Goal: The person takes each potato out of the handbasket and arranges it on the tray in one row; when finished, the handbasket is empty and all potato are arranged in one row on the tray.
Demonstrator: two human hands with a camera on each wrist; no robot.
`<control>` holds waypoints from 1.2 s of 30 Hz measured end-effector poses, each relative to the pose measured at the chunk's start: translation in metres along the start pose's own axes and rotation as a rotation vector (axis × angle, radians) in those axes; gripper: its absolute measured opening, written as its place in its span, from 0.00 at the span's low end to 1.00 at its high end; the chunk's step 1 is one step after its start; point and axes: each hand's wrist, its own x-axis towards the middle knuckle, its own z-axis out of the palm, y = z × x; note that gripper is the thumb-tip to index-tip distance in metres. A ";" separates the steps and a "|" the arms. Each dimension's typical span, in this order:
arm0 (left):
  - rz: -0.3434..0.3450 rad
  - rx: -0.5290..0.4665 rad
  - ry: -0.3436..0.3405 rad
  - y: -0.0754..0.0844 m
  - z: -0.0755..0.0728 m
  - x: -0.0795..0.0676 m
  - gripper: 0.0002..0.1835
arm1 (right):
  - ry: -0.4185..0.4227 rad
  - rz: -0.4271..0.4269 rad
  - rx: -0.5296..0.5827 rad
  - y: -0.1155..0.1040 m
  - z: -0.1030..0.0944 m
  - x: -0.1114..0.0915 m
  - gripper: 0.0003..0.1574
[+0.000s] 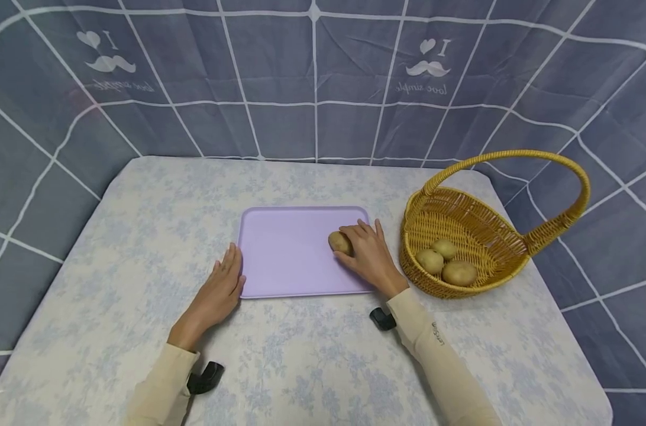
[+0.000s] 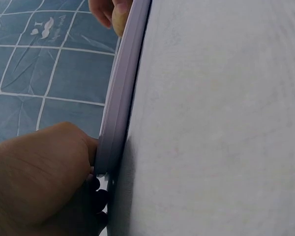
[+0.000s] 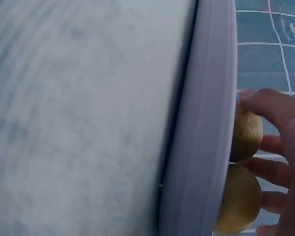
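Note:
In the head view a lilac tray (image 1: 280, 254) lies flat on the table. My right hand (image 1: 368, 254) reaches over its right side, thumb and fingers around a brown potato (image 1: 338, 242). The right wrist view shows that potato (image 3: 248, 132) between thumb and fingers, with a second potato (image 3: 240, 200) beside it under the hand, hidden from the head camera. My left hand (image 1: 220, 290) rests against the tray's left edge, fingers extended. In the left wrist view, its thumb side (image 2: 54, 167) touches the tray's rim (image 2: 119, 98).
A yellow wicker basket (image 1: 493, 204) with a tall handle stands right of the tray, tilted in view. Three potatoes (image 1: 459, 273) lie inside it. A pale floral cloth (image 1: 296, 361) covers the table. A blue-grey grid curtain (image 1: 280, 71) hangs behind and at both sides.

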 end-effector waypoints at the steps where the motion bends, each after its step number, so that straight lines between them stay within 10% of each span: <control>1: -0.001 -0.001 0.001 0.000 0.000 0.000 0.33 | 0.002 0.000 0.009 0.000 -0.001 0.000 0.35; 14: -0.041 -0.055 0.023 0.000 -0.003 -0.002 0.40 | 0.152 -0.029 0.261 0.005 -0.035 -0.057 0.24; 23: -0.040 -0.069 0.065 -0.001 0.004 -0.003 0.41 | 0.149 -0.014 0.271 0.005 -0.032 -0.057 0.24; 30: -0.029 -0.043 0.068 -0.002 0.003 -0.005 0.37 | 0.369 -0.065 0.348 0.008 -0.081 -0.054 0.25; 36: -0.021 -0.044 0.064 0.000 0.003 -0.003 0.35 | 0.568 0.088 0.401 0.044 -0.124 -0.060 0.23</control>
